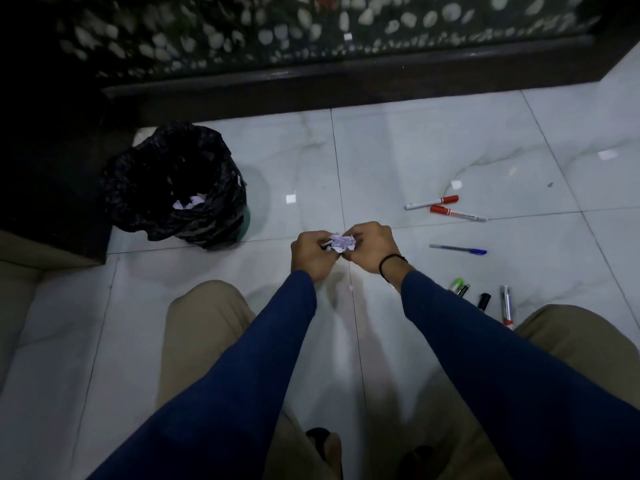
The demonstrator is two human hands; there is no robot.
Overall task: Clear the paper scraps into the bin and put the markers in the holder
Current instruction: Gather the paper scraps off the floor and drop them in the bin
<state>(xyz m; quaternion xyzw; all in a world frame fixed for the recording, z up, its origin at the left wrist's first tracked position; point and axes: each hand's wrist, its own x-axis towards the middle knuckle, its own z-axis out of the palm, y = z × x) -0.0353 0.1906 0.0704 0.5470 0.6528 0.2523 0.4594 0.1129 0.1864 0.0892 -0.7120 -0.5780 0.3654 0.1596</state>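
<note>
paper scraps [341, 242]: crumpled wad, held up over the floor [398, 150], between my two hands, right in front of me.
left hand [310, 253]: fingers curled, pinching the wad's left side.
right hand [372, 247]: fingers curled, pinching the right side; black band on that wrist.
bin [180, 188]: black-bagged, standing on the floor to my left & further out from the hands; a few pale bits already lie inside.
key relation: bin is up-left of the wad, so my left hand is the nearer one; I'd guess the drop means swinging both hands left & forward till the wad hangs over the bag's mouth.
markers: two red-capped ones [446, 207] lie side by side, roughly crosswise, off to the right of my right hand; blue pen [458, 249] nearer, also crosswise; more pens [485, 299] by my right knee, long axes pointing away from me.
holder: can't see it anywhere.
progress: scraps nearly done imo, markers not yet started.
</note>
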